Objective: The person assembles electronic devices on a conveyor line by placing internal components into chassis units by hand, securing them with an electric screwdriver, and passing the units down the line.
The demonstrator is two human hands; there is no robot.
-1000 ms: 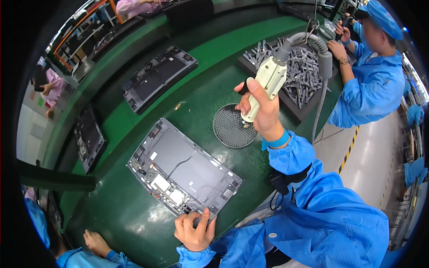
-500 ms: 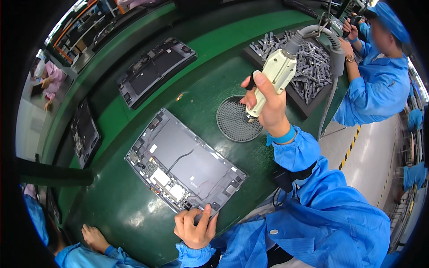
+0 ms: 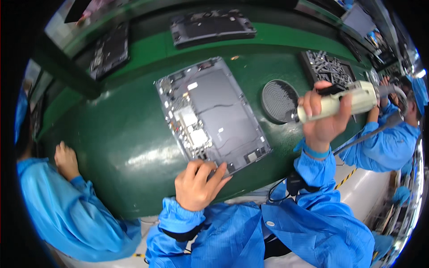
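A grey open tablet chassis [image 3: 210, 114] with exposed boards lies on the green bench [image 3: 120, 134]. My left hand [image 3: 196, 185] rests flat on the bench at the chassis's near edge, fingertips touching its lower corner. My right hand [image 3: 322, 118] grips a cream-coloured electric screwdriver [image 3: 339, 102], held nearly level above the bench with its tip pointing left. The tip is over the near edge of a round dark screw dish [image 3: 278, 100], to the right of the chassis.
A dark tray of metal parts [image 3: 328, 67] lies behind the dish. Other dark chassis lie at the back [image 3: 212, 27] and back left [image 3: 109, 49]. A co-worker's hand [image 3: 67, 158] rests on the bench at left. Another person in blue [image 3: 393, 134] works at right.
The view has swung so the chassis sits more centrally. My right hand has tilted the screwdriver from upright to nearly level, beside the dish. My left hand stays at the chassis's near corner.
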